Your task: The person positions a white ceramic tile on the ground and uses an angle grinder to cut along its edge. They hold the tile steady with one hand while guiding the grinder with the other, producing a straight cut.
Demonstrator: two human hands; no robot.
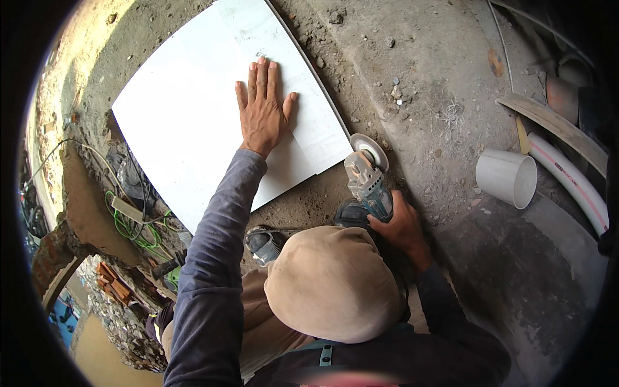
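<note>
A long blue-grey sleeve [222, 206], creased along its length, reaches the wrist of the bare left hand [263, 121]; the right sleeve [445, 306] looks darker and ends above the bare right hand [403, 224]. Beige trousers [255, 326], a dark top [425, 358], a teal strap [325, 350] with dark round studs [326, 360] and dark grey footwear [263, 244] complete the clothing.

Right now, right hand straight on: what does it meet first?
Right hand, dusty teal angle grinder leading, would likely meet the flat white panel at its edge; depth at the round grey disc is unclear.
</note>
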